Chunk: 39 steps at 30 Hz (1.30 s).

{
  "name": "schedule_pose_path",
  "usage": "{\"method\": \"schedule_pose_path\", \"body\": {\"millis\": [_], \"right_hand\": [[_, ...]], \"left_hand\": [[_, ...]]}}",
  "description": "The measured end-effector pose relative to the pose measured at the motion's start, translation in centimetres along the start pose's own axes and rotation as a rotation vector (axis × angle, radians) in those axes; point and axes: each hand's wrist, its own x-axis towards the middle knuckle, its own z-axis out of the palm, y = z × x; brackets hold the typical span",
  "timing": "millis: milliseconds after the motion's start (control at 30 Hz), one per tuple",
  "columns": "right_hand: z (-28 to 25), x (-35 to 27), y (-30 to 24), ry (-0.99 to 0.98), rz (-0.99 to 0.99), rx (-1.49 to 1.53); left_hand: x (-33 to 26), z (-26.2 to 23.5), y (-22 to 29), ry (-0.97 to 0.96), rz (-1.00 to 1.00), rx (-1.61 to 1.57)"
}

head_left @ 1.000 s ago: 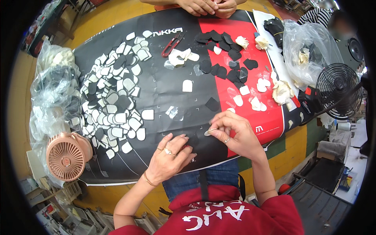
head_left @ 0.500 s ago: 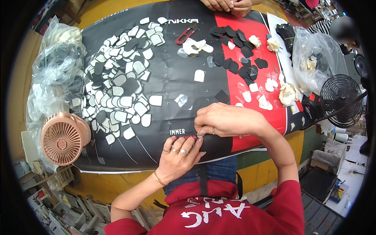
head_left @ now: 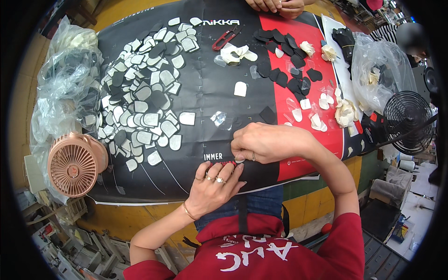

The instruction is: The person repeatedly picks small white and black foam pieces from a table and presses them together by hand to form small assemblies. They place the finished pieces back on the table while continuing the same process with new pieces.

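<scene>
My left hand [head_left: 215,185] and my right hand [head_left: 270,142] meet at the near edge of the black and red table mat [head_left: 219,100]. Both have their fingers pinched together around something small. Only a pale sliver of it shows between the fingertips, so its kind is hidden. To the left spreads a heap of small round-ended patches [head_left: 150,120], white or grey on one face and black on others. One white patch [head_left: 240,88] lies alone beyond my hands. Close by are a crumpled clear film scrap [head_left: 220,120] and a dark square piece [head_left: 267,115].
Red-handled thread snips [head_left: 225,39] lie at the far middle, beside black patches [head_left: 294,85] and cream peeled scraps [head_left: 345,113]. A pink fan [head_left: 74,165] and plastic bags [head_left: 65,93] line the left; a black fan [head_left: 407,116] stands right. Another person's hands [head_left: 280,6] rest at the far edge.
Both hands keep their pinch in nearly the same place. The view has shifted slightly, and the things on the mat appear unmoved.
</scene>
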Motion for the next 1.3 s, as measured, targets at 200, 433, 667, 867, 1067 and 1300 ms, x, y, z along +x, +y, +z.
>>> {"method": "schedule_pose_path", "body": {"millis": [200, 433, 667, 867, 1067, 1300], "right_hand": [[0.3, -0.3, 0.2, 0.065, -0.072, -0.014], [0.7, -0.3, 0.1, 0.123, -0.11, -0.02], [1.0, -0.4, 0.3, 0.111, -0.09, -0.047], [2.7, -1.0, 0.0, 0.343, -0.01, -0.028], [3.6, -0.8, 0.8, 0.442, -0.054, -0.09], [3.5, -0.5, 1.0, 0.501, 0.02, -0.102]], "left_hand": [[0.0, 0.0, 0.0, 0.002, -0.002, 0.015], [-0.1, 0.2, 0.0, 0.017, 0.003, 0.027], [0.1, 0.0, 0.0, -0.024, -0.007, 0.033], [0.4, -0.2, -0.1, -0.037, -0.01, 0.035], [0.5, -0.2, -0.1, -0.042, -0.001, 0.027], [0.5, -0.3, -0.1, -0.054, 0.013, 0.02]]}}
